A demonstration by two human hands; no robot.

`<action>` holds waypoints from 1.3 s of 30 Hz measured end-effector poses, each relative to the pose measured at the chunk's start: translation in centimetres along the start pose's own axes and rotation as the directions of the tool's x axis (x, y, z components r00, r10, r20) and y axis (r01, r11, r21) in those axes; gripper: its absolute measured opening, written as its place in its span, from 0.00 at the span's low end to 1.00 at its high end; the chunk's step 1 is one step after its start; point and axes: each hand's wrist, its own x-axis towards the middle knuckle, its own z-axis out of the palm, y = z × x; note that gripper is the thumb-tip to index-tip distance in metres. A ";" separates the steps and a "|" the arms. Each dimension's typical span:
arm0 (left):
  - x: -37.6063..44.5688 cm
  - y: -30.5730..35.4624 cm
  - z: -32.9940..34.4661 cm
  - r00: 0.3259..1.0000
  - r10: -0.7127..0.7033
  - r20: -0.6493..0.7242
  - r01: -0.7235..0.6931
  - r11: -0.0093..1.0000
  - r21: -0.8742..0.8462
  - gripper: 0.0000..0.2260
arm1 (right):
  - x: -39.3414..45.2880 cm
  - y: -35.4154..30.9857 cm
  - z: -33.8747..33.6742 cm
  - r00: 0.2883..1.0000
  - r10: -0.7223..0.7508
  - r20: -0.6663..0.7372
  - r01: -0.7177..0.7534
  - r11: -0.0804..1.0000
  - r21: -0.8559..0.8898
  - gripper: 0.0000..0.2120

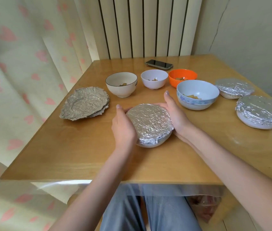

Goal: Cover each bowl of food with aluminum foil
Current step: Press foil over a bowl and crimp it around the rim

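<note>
Foiled bowl point(149, 125) at table point(81, 155) centre, left hand point(123, 127) and right hand point(176, 114) cupping its sides, fingers curled on the foil rim. Step: crimping. Next, likely: foil stack point(84, 104), left of it, for 4 open bowls behind.

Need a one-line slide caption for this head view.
Both hands, left hand and right hand, cup a foil-covered bowl; four open bowls wait behind, two covered ones sit right.
</note>
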 end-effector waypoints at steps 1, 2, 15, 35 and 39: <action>-0.2 0.0 0.1 1.000 0.016 -0.010 -0.016 1.000 0.015 0.26 | -0.1 0.0 0.0 1.000 -0.004 0.015 0.003 1.000 0.009 0.34; -0.5 0.1 0.2 0.999 0.036 -0.010 -0.036 0.999 0.034 0.25 | -0.1 0.0 0.0 1.000 -0.002 0.028 0.002 1.000 0.000 0.33; 2.8 2.8 -1.1 0.808 0.059 0.587 -0.147 0.984 0.104 0.28 | -5.7 0.0 3.9 0.832 -0.320 -0.453 0.157 0.919 -0.360 0.27; -0.2 0.8 -0.6 0.988 0.094 0.121 -0.109 0.987 0.122 0.29 | -2.3 0.2 2.0 0.968 -0.082 -0.238 0.114 0.986 0.123 0.24; -0.2 0.6 -1.6 0.967 0.141 0.211 -0.176 0.971 0.161 0.35 | -1.6 -0.5 0.2 0.998 -0.059 -0.024 0.057 0.993 -0.101 0.31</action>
